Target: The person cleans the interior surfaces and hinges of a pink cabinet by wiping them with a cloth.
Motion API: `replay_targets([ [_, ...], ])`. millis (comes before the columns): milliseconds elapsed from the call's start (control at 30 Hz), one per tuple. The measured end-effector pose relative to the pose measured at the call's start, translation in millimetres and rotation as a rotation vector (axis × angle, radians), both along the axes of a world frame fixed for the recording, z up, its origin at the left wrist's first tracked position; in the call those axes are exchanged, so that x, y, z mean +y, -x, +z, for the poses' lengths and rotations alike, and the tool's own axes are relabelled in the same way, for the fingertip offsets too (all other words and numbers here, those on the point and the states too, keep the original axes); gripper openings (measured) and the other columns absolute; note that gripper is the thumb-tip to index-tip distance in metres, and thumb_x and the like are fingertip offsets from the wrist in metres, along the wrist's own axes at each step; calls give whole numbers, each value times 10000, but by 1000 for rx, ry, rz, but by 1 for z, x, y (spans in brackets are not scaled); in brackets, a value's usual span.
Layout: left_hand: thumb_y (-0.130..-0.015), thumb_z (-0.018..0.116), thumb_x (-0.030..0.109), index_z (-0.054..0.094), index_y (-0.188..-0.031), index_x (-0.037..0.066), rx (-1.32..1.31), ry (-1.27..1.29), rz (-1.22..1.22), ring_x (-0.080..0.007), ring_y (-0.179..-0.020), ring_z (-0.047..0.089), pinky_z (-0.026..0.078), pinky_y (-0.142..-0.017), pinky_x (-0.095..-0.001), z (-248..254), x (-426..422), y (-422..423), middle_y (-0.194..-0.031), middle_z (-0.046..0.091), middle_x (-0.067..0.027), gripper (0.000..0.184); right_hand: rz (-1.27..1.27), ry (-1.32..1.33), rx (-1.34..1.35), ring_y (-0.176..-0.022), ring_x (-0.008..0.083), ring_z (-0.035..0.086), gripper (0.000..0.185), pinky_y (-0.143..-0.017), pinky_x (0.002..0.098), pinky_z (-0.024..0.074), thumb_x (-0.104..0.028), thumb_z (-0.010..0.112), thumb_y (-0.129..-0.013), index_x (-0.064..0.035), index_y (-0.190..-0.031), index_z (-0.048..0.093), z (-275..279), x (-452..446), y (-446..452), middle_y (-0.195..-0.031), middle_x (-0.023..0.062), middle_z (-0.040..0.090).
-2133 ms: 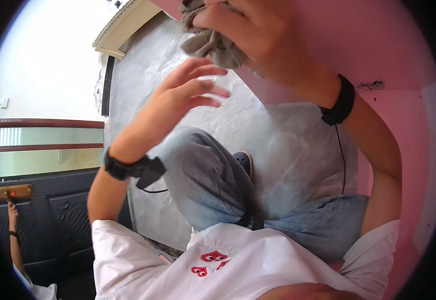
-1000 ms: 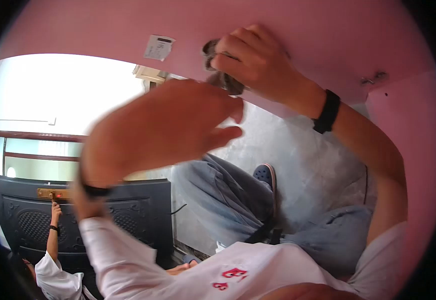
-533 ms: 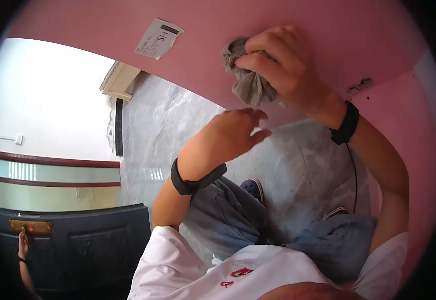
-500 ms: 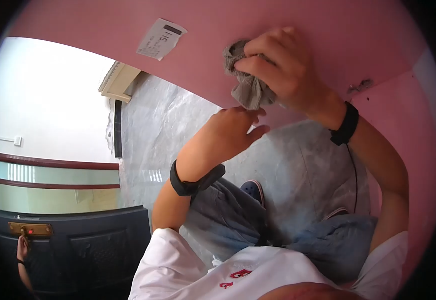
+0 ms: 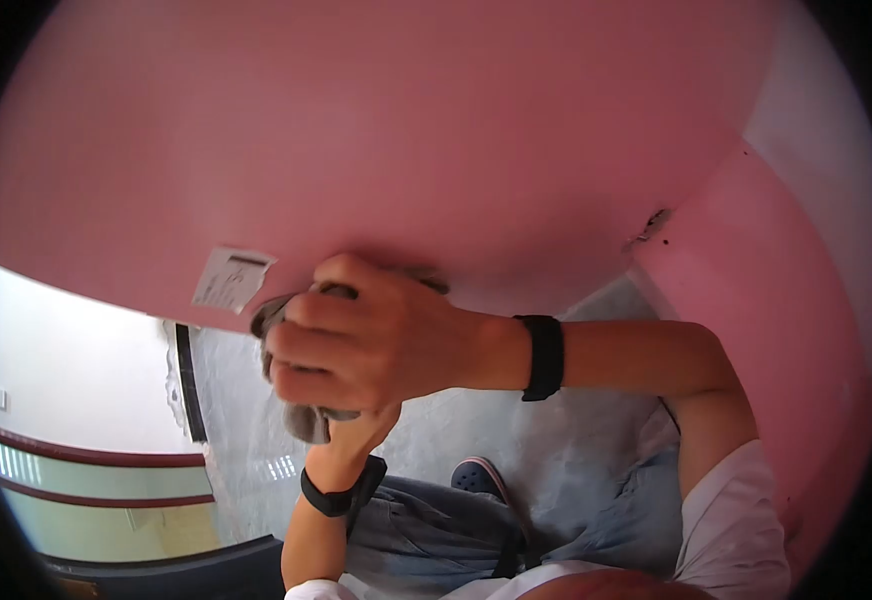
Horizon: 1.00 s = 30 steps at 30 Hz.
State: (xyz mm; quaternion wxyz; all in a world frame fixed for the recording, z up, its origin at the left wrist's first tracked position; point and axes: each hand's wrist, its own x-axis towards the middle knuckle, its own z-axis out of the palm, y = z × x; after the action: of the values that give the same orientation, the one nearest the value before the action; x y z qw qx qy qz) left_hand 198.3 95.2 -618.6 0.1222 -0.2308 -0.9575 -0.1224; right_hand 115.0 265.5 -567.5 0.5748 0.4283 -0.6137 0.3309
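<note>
- Left of the frame's centre, the right hand (image 5: 381, 325) grasps a bunched cloth (image 5: 306, 422), its fingers curled over it and its knuckles towards the camera.
- From that palm the cloth sticks out to the left and below; its crumpled shape gives no clear long axis, though its visible edge runs roughly up and down.
- Just below, the left hand (image 5: 364, 432) is partly hidden behind the right; I cannot tell whether its fingers grip the cloth. The right is plainly the nearer to the camera.
- Across the upper frame spreads a smooth, matt pink panel (image 5: 456, 130); the right hand's upper knuckles seem to touch it.
- Just beside the cloth, at its upper left, a white paper label (image 5: 234, 279) with torn-looking edges lies flat on the panel.
- Lower down are the grey, marbled floor (image 5: 436, 425), faded denim jeans (image 5: 436, 515) and a dark, holed shoe (image 5: 479, 476).
</note>
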Motion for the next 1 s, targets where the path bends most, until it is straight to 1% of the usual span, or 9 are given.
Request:
replay_targets([
  [267,-978,613,156,646,-1172,-44,232,-11,13,-274,-1005,656,510,-854,-388,12,75,24,-1072,704,-170,280,-60,134,101,-839,83,567,181,-787,310,437,-193,720,-762,-198,-884,586,21,64,16,-923,-80,587],
  [367,-999,581,143,636,-1141,-62,77,-273,-90,-242,-894,677,535,-762,-353,35,132,26,-977,703,-157,256,-103,158,96,-818,118,579,179,-784,321,438,-195,717,-747,-195,-896,618,38,106,21,-921,-61,607],
  [433,-1018,545,135,633,-1053,-78,-289,-799,45,-203,-791,678,540,-666,-314,42,177,31,-890,691,-135,234,-103,201,80,-803,153,588,211,-771,328,441,-174,723,-723,-189,-926,667,43,139,31,-905,-36,617],
  [533,-1028,517,126,586,-1094,-79,-301,-960,-89,-178,-765,674,539,-630,-292,32,220,46,-868,685,-130,226,-148,192,53,-808,178,584,265,-737,330,445,-149,749,-693,-156,-953,697,36,184,39,-895,5,617],
  [633,-1034,511,138,507,-1231,-69,-381,-787,-196,-189,-769,677,541,-626,-299,26,237,58,-948,683,-141,285,-187,181,60,-809,195,577,301,-714,318,454,-133,785,-688,-92,-972,694,31,216,45,-897,58,615],
  [667,-1040,506,169,417,-1344,-58,-422,-833,-163,-203,-812,681,545,-652,-308,31,250,55,-1089,657,-156,389,-182,177,49,-809,195,577,301,-714,318,454,-133,785,-688,-92,-972,694,27,223,47,-897,58,615],
  [767,-1066,457,282,416,-1371,-38,-636,-1099,-237,-228,-937,674,559,-717,-336,46,274,58,-1240,593,-166,444,-224,194,10,-814,221,570,271,-714,312,467,-100,790,-719,-39,-957,676,30,240,51,-908,104,607],
  [833,-1068,427,359,422,-1378,-18,-756,-1215,-273,-237,-1009,653,553,-788,-364,43,287,63,-1279,570,-168,488,-284,261,-41,-841,256,591,302,-740,377,440,-145,809,-702,-115,-960,655,20,253,50,-931,48,619],
  [1000,-1033,398,576,455,-1388,54,-1225,-1619,-244,-246,-1211,551,445,-1040,-431,11,323,61,-1318,567,-130,634,-354,308,-230,-887,286,579,276,-764,383,460,-42,757,-775,-59,-1011,615,-42,285,41,-976,97,592],
])
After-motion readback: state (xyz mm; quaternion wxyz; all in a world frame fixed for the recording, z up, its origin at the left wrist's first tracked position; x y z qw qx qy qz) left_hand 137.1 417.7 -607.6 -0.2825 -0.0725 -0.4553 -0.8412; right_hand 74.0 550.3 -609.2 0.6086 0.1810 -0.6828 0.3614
